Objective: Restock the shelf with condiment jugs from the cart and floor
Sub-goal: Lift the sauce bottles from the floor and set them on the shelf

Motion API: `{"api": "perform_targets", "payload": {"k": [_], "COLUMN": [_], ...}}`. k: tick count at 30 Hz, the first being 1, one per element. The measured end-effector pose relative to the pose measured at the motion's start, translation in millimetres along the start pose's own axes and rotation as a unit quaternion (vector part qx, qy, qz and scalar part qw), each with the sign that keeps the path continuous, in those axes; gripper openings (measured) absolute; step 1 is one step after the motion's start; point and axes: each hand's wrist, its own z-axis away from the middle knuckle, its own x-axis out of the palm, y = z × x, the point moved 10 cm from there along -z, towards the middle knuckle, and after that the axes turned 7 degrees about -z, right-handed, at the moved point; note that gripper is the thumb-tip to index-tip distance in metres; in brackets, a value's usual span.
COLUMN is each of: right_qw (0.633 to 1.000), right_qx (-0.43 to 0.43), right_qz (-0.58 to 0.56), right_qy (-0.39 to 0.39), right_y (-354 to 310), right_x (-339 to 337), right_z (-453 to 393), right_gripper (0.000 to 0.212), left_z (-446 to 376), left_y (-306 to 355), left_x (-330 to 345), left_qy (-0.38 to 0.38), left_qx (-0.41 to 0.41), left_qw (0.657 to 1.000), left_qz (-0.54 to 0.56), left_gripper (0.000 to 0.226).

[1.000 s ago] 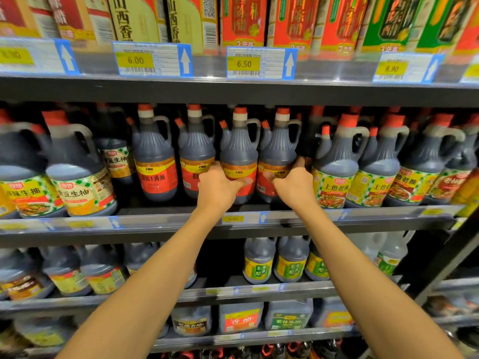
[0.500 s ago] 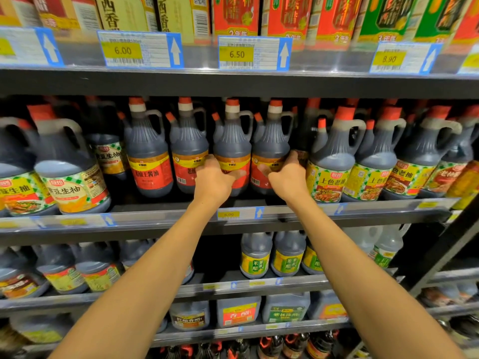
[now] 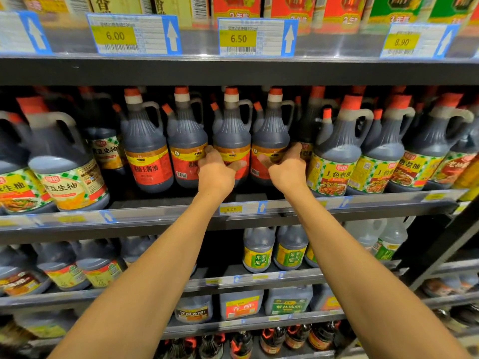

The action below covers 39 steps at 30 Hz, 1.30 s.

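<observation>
Jugs of dark sauce, red-labelled, four standing upright in a row on the middle shelf [image 3: 160,221]. Head view, the only view supplied: the left hand [image 3: 216,172] is wrapping the lower body of the third jug [image 3: 231,141], thumb lying across the front of its label and fingers curling round its left flank, so the hand is clamped on that jug; the right hand [image 3: 287,171] is doing the same to the fourth jug [image 3: 270,138], thumb on the label front and fingers reaching round its right flank into the gap beside the green-checked jug [image 3: 335,154]. Both held jugs are standing side by side, touching or nearly so, with long axes vertical, red caps up and handles turning to the right. Each jug is lying directly beyond its own hand, deeper into the shelf, so each hand is the nearer one for its own jug and neither arm is crossing the other. Both jugs are sitting back from the shelf's front lip, in line with the two red-labelled neighbours [image 3: 145,149] to their left. Whether the bases are resting fully on the shelf cannot be told, the hands and the lip hiding them. Judgement: the pair is being seated or squared in the row, and any coming move would turn on sliding them along the shelf's depth while keeping them upright. Price tags [image 3: 248,37] are hanging on the rail above; further jugs are filling the lower shelves. Cart and floor stock are not showing.
</observation>
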Motion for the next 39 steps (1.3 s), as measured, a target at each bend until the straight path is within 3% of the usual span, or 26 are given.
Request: {"api": "perform_targets", "payload": {"k": [4,11,17,21,28,31,39], "right_qw": [1.0,0.996,0.996,0.993,0.988,0.987,0.983], "right_qx": [0.002,-0.012,-0.011,-0.02,-0.06,-0.077,-0.101], "right_qz": [0.017,0.078,0.079,0.084,0.097,0.106,0.124], "right_qy": [0.011,0.035,0.032,0.084,0.104,0.092,0.087], "right_y": [2,1,-1,-3,-13,-17,-19], "right_x": [-3,-3,-4,-12,-16,-15,-14], "right_z": [-4,-5,-6,1,7,4,1], "right_gripper": [0.061,0.057,0.054,0.053,0.072,0.078,0.077], "left_z": [1,5,6,9,26,27,13], "left_y": [1,3,5,7,16,28,25], "left_x": [-3,-17,-17,-20,-34,-38,-30], "left_qy": [-0.002,0.049,0.037,0.038,0.087,0.101,0.069], "left_qx": [-0.015,0.024,0.03,0.034,0.073,0.108,0.13], "left_qw": [1.0,0.998,0.998,0.998,0.993,0.986,0.98], "left_qz": [0.016,-0.023,-0.037,-0.031,-0.042,-0.078,-0.133], "left_gripper": [0.097,0.066,0.058,0.056,0.059,0.077,0.089]}}
